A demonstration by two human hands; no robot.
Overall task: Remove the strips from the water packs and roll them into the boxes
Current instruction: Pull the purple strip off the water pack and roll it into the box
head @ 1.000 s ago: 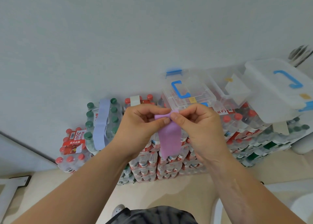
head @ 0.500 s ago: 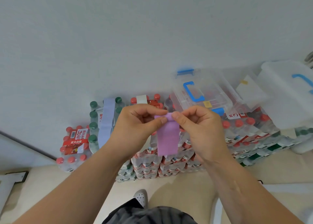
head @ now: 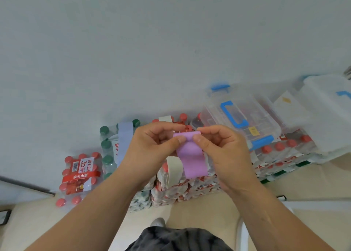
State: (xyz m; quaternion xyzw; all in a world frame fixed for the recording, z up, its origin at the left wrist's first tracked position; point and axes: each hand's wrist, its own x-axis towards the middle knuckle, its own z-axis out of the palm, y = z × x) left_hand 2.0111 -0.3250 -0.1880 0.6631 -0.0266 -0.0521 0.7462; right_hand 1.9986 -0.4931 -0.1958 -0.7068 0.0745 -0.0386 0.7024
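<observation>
Purple strip (head: 191, 155): held in the air by both hands, free of the packs, ready for rolling.

Location: just left of the clear box with the blue handle (head: 241, 121) and nearer the person, in front of the stacked water packs (head: 186, 190). Long axis: vertical, running from the pinched top edge to a loose tail below. Left hand (head: 150, 148) pinches the top left corner and right hand (head: 224, 152) the top right, thumbs on the front face, both equally near. The top edge looks curled back over the fingers, probably the roll's first turn. The roll should travel down the long axis, and the right hand lies nearer the box. Remaining stock left of the box: a beige strip (head: 171, 167) and, farther left, a pale blue strip (head: 124, 142) across green-capped bottles.
</observation>
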